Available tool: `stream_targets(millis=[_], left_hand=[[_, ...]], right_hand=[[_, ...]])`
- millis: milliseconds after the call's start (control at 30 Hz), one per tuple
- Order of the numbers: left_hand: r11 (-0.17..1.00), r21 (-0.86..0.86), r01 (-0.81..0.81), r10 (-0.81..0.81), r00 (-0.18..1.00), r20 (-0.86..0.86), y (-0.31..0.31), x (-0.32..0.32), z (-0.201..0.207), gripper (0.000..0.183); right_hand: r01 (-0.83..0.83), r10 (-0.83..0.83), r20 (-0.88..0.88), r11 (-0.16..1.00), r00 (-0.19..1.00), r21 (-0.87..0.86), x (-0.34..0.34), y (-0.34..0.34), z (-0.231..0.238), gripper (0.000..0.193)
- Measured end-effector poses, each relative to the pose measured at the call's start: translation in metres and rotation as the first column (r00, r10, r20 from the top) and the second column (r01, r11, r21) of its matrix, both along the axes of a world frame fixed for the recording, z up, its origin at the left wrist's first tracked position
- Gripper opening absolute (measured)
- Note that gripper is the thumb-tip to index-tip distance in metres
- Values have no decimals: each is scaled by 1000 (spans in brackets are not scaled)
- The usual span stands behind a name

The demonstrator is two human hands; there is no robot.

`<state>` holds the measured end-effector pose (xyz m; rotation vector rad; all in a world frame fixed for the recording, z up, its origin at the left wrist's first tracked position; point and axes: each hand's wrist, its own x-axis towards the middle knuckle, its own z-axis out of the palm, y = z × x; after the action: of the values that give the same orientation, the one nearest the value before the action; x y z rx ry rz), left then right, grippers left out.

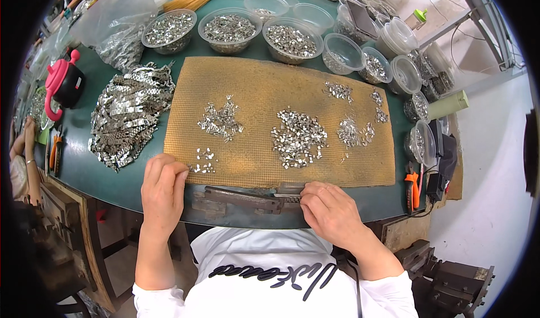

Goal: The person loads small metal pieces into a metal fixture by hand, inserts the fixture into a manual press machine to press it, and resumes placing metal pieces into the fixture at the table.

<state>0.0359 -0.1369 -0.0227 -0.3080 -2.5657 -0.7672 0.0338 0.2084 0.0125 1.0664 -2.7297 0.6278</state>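
Note:
My left hand [162, 186] is at the near left corner of a tan textured mat [256, 87], thumb and fingertips pinched together. What the pinch holds, if anything, is too small to make out. Just beside it lies a loose scatter of small shiny metal pieces [205, 160]. My right hand [331, 210] is closed at the right end of a dark metal jig [242, 198] along the table's near edge. Its fingertips press by a short row of metal links [290, 200] in the jig; any piece between them is hidden. A larger pile of metal pieces [298, 138] lies mid-mat.
Strips of linked metal [132, 112] are heaped left of the mat. Clear plastic bowls of metal parts [229, 30] line its far and right sides. Orange-handled pliers [412, 188] lie at right; a pink-lidded black cup [63, 84] stands at left. Another person's arm [31, 160] shows far left.

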Motion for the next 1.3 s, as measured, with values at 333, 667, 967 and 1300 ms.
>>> stream_targets(millis=[333, 667, 967, 1300], left_hand=[[921, 225, 317, -330, 944, 23, 61, 1, 5, 23], [838, 132, 529, -535, 845, 8, 130, -4, -2, 22], [817, 160, 555, -570, 818, 75, 132, -9, 2, 18], [906, 237, 352, -374, 926, 54, 78, -6, 11, 17]], right_hand=[[31, -30, 19, 998, 999, -55, 2, 3, -5, 20], [142, -68, 298, 962, 952, -233, -1, 22, -11, 14], [135, -67, 271, 962, 960, -238, -1, 22, -16, 18], [76, -27, 240, 978, 970, -193, -5, 21, -7, 15]])
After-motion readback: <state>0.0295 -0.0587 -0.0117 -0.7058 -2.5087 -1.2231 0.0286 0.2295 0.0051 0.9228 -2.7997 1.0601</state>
